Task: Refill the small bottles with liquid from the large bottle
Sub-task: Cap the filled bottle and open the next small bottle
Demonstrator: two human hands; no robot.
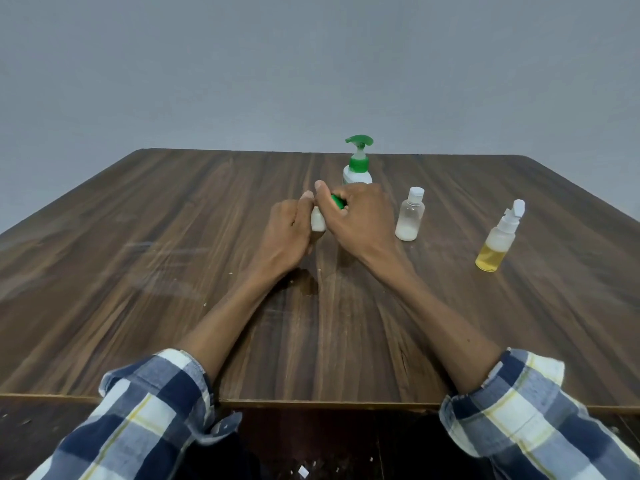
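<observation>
Checked sleeves (152, 403) in blue, white and pale yellow lie nearest, rolled back from two bare forearms that reach across a dark wood-grain table (138, 237).

Both hands meet near the middle of the table around a small white bottle (318, 221). The left hand (287, 233) grips the bottle's body, fingers curled round it with the thumb up along its side, so that only a strip of white shows between the two hands. The right hand (360, 216) is curled over the bottle's top and holds its green cap (338, 201), of which only a small patch shows between thumb and fingers. Whether the cap sits on the bottle or is already loose cannot be told.

Just behind the right hand stands the large bottle (357, 168), white, with a green collar and a green pump head; its lower part is hidden by the hand.

To the right of the right hand, near it but apart, a clear small bottle (410, 216) stands upright with a white cap and a little whitish liquid at its bottom. Farther right, well apart from the hands, stands a spray bottle (498, 240) with a frosted body, a white nozzle top and yellow liquid filling its lower part.
</observation>
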